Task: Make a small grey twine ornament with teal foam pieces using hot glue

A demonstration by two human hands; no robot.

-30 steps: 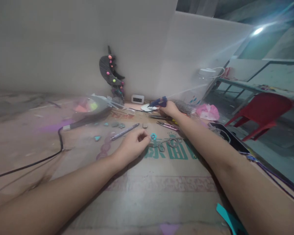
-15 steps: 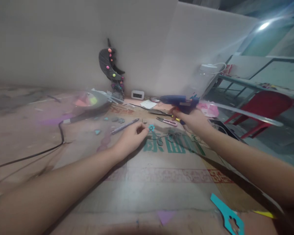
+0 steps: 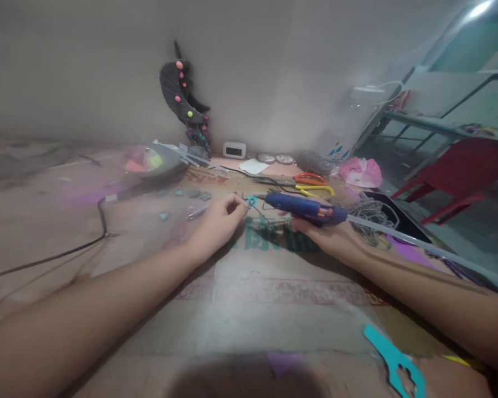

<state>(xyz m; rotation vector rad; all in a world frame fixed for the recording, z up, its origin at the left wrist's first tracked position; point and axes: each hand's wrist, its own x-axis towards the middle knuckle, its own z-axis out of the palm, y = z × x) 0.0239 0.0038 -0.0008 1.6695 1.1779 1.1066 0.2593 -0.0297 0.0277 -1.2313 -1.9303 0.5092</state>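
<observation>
My right hand [image 3: 321, 229] is wrapped round a blue hot glue gun [image 3: 301, 207], from whose back a long clear glue stick [image 3: 402, 235] sticks out. The gun's nozzle points left, close to a small turquoise flower-shaped piece [image 3: 252, 201]. Thumb and fingers of my left hand [image 3: 224, 218] are pinched at the flower's left edge. A thin grey cord [image 3: 268, 219] trails from the flower toward the right hand. Whether the nozzle touches the flower I cannot tell.
Behind the gun lie orange-handled scissors [image 3: 311, 178] and yellow-handled pliers [image 3: 315, 190]. A black tray [image 3: 410, 224] holds grey yarn at right. A turquoise cut-out [image 3: 398, 362] lies near the front. A decorated grey moon [image 3: 176, 91] stands by the wall beside a small clock [image 3: 234, 150].
My right hand has brought the glue gun down and left, its nozzle now by the flower. The left hand keeps its pinch, and the view has shifted slightly.
</observation>
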